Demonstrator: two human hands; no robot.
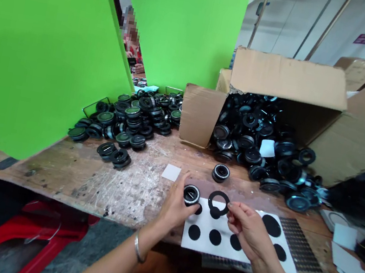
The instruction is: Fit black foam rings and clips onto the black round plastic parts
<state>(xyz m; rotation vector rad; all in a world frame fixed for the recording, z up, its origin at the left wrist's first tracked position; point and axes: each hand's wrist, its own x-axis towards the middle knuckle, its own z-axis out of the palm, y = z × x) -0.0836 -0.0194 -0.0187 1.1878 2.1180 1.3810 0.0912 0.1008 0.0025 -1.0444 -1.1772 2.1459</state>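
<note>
One part [191, 194] pinched in the left hand [175, 206], black ring [218, 202] gripped by the right hand [247, 225] just beside it, not joined. Guessing plenty left: full box [285, 77] beyond the right hand, pile [129, 117] past the left.

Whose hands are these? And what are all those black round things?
A person wears a camera on their head, so you look down at their own two hands. The left hand holds a round part. The right hand pinches a thin black ring. Under them lies a white sheet with black dots. On the wooden bench sits a pile of round black parts, and more spill from a tipped cardboard box.
</note>
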